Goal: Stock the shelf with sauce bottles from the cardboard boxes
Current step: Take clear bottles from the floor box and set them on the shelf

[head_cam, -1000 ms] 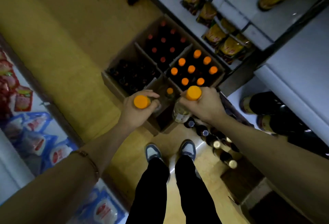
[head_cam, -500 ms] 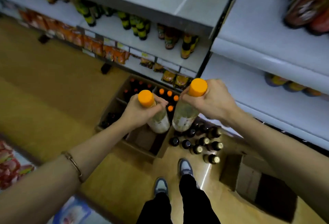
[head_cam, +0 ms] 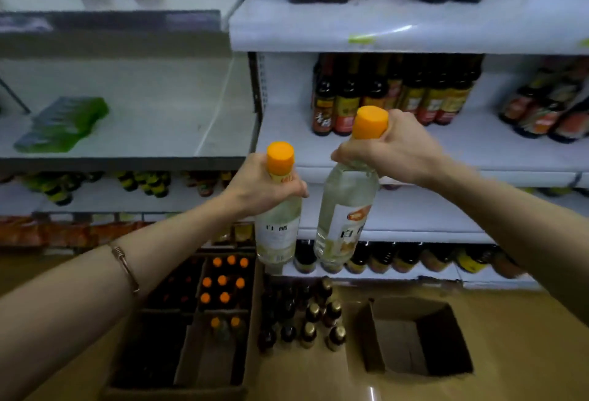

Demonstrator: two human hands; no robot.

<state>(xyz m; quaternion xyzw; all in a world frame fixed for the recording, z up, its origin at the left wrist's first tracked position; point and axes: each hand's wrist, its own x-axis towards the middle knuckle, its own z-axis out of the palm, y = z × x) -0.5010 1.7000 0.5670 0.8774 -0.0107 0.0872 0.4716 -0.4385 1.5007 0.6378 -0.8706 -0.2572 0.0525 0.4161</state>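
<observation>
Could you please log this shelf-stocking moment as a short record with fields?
left hand: grips the neck of left clear bottle, orange cap up
right hand: grips the neck of right clear bottle, held higher
shelf ahead: dark sauce bottles at the back, bare front
floor: divided cardboard box with orange-capped bottles; empty box; loose dark bottles between them

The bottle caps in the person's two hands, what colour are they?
Orange, both the left bottle's cap and the right bottle's cap, clearest in the head view.
</observation>
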